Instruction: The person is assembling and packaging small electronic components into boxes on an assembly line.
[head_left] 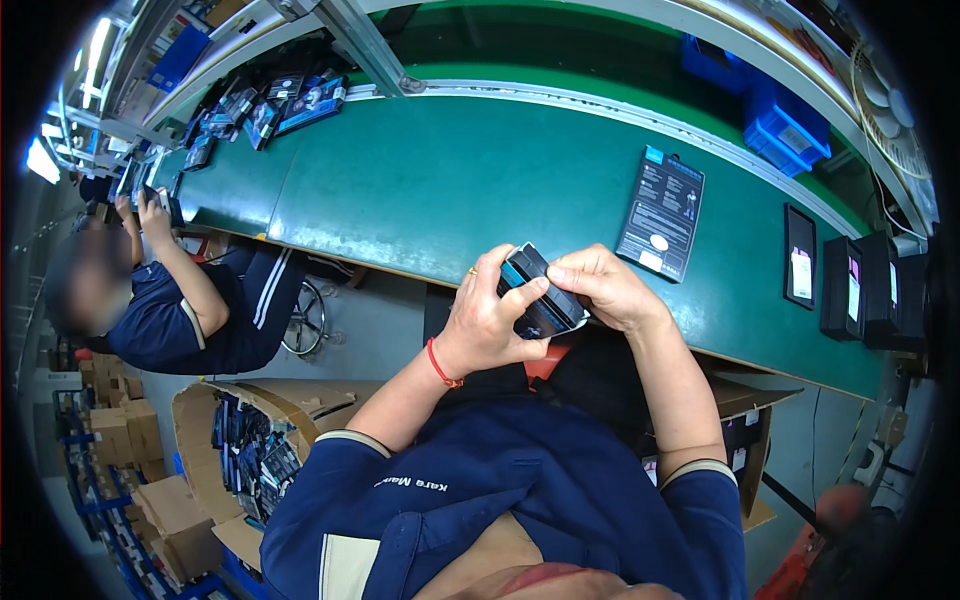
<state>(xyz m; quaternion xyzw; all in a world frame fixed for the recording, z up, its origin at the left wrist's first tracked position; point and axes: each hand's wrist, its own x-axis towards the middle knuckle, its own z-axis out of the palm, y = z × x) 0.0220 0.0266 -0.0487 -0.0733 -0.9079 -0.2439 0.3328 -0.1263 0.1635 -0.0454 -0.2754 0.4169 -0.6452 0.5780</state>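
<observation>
Both hands gripping one small dark retail box (540,293) just above the near edge of the green conveyor belt (440,190). Left hand (487,318) clamping its lower side, right hand (600,285) pinching the upper end. Another flat black package (661,212) lying on the belt just beyond.

A small dark package (538,292) with a light blue corner is held above the near edge of the green belt. A flat black retail box (661,212) with a blue top corner and a white round sticker lies on the belt just beyond it. To the right, a row of black boxes (850,285) stands along the belt, some bearing white labels (801,273). At the far left end, a cluster of dark-and-blue packages (268,105) lies scattered. Below the belt, an open cardboard carton (200,415) holds many similar packages (255,455)
</observation>
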